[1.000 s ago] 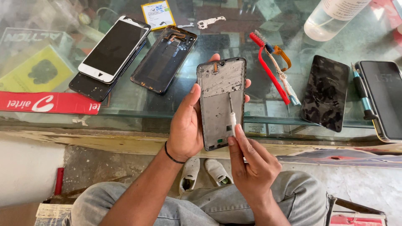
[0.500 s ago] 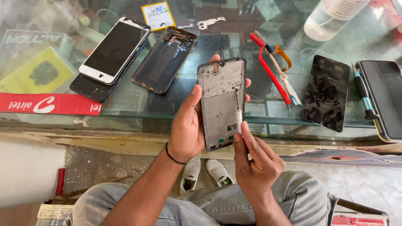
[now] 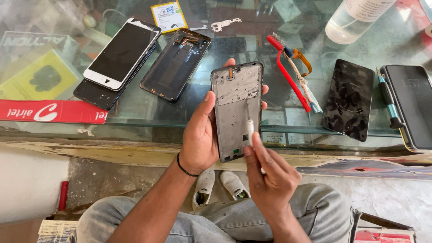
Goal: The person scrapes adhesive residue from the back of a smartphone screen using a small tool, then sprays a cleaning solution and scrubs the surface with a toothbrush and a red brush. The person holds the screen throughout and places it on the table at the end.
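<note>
My left hand (image 3: 201, 137) grips a bare grey phone frame (image 3: 237, 108) by its edges and holds it upright in front of the glass counter, inner side toward me. My right hand (image 3: 269, 173) pinches a thin white tool (image 3: 249, 128) whose tip rests on the frame's middle. A black band circles my left wrist.
On the glass counter (image 3: 135, 117) lie a white-fronted phone (image 3: 122, 53) stacked on dark ones, an open black phone shell (image 3: 176, 64), a red toothbrush (image 3: 288, 72), a dark patterned back cover (image 3: 349, 99), a phone in a case (image 3: 411, 105), a teal screwdriver (image 3: 388, 99) and a clear bottle (image 3: 355, 18).
My right hand has shifted slightly left and up, sliding the white tool along the frame's inner surface. The left hand and the frame stay put.
</note>
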